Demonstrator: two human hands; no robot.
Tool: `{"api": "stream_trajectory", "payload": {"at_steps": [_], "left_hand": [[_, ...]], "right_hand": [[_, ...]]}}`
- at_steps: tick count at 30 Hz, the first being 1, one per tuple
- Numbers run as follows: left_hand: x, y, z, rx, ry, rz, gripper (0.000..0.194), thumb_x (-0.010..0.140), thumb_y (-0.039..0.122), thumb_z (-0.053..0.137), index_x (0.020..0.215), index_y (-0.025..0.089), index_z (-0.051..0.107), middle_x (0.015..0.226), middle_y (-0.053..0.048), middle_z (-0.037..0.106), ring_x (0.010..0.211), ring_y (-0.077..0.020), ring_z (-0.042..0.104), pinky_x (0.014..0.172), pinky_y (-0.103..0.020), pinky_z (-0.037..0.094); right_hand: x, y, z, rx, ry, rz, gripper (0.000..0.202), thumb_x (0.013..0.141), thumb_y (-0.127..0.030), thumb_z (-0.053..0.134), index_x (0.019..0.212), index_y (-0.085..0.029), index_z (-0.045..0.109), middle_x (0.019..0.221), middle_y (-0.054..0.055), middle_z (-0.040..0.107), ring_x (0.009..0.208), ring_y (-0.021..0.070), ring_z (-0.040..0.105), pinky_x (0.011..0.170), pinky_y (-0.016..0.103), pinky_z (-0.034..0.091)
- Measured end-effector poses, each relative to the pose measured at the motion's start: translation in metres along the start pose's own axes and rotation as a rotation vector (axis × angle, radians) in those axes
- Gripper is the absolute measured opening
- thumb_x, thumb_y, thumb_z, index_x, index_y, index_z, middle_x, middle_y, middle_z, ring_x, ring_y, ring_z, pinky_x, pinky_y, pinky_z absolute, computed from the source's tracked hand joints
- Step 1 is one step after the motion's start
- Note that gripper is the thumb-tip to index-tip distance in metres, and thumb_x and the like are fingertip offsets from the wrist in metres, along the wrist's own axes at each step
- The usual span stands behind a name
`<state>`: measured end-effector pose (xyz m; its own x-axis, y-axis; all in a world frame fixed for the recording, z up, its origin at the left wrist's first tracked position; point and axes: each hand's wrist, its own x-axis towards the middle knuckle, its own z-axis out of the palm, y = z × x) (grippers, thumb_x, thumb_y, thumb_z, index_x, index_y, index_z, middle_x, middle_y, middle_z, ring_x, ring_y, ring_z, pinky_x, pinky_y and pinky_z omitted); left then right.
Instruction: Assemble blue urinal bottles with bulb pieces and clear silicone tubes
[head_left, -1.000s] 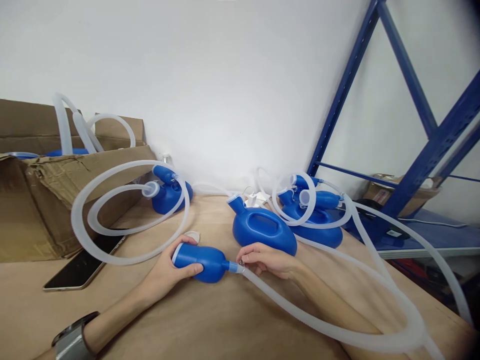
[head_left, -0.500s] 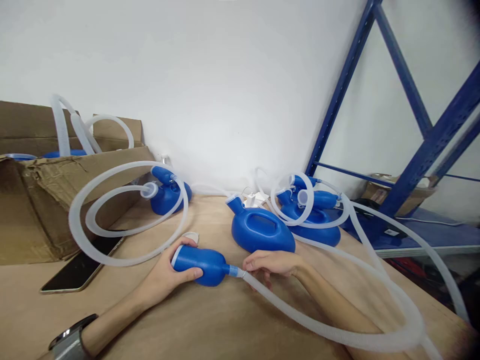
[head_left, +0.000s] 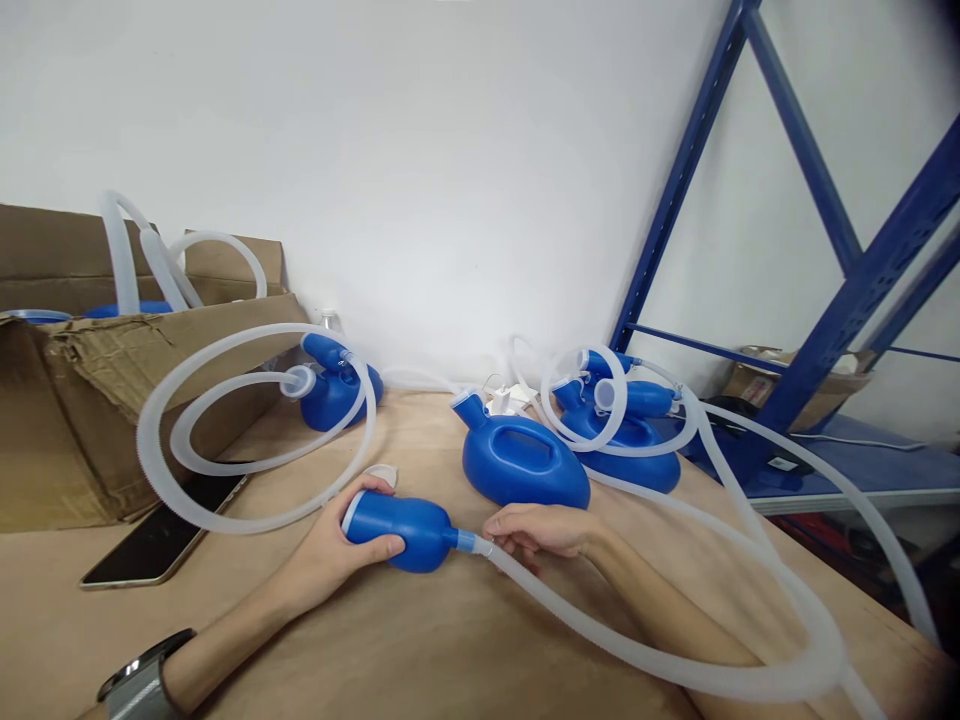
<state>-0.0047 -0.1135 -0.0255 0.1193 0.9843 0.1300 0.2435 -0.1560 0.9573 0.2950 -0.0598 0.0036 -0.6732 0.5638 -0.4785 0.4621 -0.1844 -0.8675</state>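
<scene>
1. head view: my left hand (head_left: 330,550) is wrapped round the blue bulb (head_left: 397,528), lying on the table (head_left: 420,650).
2. my right hand (head_left: 536,528) pinches the hose (head_left: 600,630) at the bulb's neck; i judge the joint needs seating next.
3. the joint itself is hidden by my fingers.

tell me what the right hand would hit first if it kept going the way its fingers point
The right hand points left along the table, fingertips at the hose joint. Straight on, it would most likely meet the blue funnel piece held by the left hand.
</scene>
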Motion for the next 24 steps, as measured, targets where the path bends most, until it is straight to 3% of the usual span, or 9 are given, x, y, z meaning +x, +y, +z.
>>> {"api": "stream_trajectory", "payload": {"at_steps": [6, 12, 18, 24], "left_hand": [[-0.001, -0.003, -0.001, 0.011, 0.023, 0.011, 0.061, 0.064, 0.053, 0.086, 0.111, 0.025, 0.057, 0.109, -0.003, 0.064, 0.091, -0.0237, 0.064, 0.081, -0.033, 0.054], [-0.001, -0.001, -0.003, 0.001, 0.039, 0.024, 0.058, 0.065, 0.054, 0.084, 0.107, 0.023, 0.058, 0.109, -0.004, 0.065, 0.093, -0.0245, 0.064, 0.079, -0.032, 0.054], [-0.001, 0.0, -0.001, -0.015, 0.053, 0.049, 0.055, 0.066, 0.053, 0.083, 0.106, 0.023, 0.06, 0.107, -0.005, 0.067, 0.093, -0.0255, 0.065, 0.079, -0.032, 0.055], [-0.001, 0.0, -0.001, -0.036, 0.055, 0.055, 0.055, 0.065, 0.053, 0.083, 0.105, 0.023, 0.06, 0.107, -0.005, 0.066, 0.093, -0.026, 0.066, 0.078, -0.032, 0.055]], "right_hand": [[0.006, 0.003, 0.005, -0.009, 0.104, -0.057, 0.036, 0.083, -0.05, 0.06, 0.066, -0.019, 0.054, 0.057, -0.004, 0.047, 0.048, 0.0103, 0.041, 0.044, 0.023, 0.033], [0.002, -0.011, 0.023, 0.011, 0.187, -0.204, 0.035, 0.085, -0.044, 0.056, 0.064, -0.02, 0.042, 0.063, -0.005, 0.036, 0.058, 0.0099, 0.03, 0.056, 0.025, 0.026], [-0.003, -0.015, 0.036, 0.022, 0.215, -0.202, 0.033, 0.091, -0.044, 0.05, 0.069, -0.02, 0.045, 0.065, -0.004, 0.044, 0.057, 0.011, 0.041, 0.056, 0.025, 0.034], [0.014, -0.001, 0.038, 0.142, 0.225, -0.238, 0.038, 0.085, -0.057, 0.057, 0.071, -0.022, 0.049, 0.059, -0.005, 0.047, 0.045, 0.0106, 0.043, 0.044, 0.024, 0.033]]}}
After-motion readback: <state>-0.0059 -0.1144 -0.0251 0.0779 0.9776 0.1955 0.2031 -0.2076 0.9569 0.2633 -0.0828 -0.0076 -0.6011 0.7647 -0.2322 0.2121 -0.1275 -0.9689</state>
